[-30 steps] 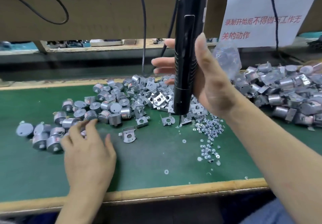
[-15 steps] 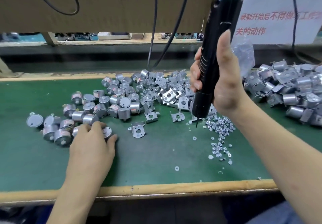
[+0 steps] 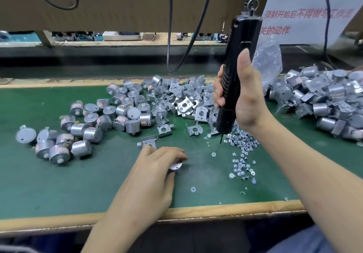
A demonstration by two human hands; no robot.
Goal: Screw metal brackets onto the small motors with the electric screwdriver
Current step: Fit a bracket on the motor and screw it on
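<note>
Head view: two hands are working over a green mat (image 3: 88,184), one on a motor, one on the driver.

The left hand (image 3: 155,166) is lying palm down, its fingers curling over a small motor (image 3: 176,166) and gripping it against the mat; only the motor's silver face is peeking out under the fingertips. Just beyond those fingertips a loose bracket (image 3: 149,141) is lying, and farther out the bracket pile (image 3: 184,99) and the loose motors (image 3: 117,113) are spreading across the mat. The right hand (image 3: 245,99) is wrapping fingers and thumb round the electric screwdriver (image 3: 235,71), holding it upright, bit pointing down at the near edge of the scattered screws (image 3: 242,144) below those fingers. Bracketed motors (image 3: 324,103) are lying heaped to the right of that hand.
</note>
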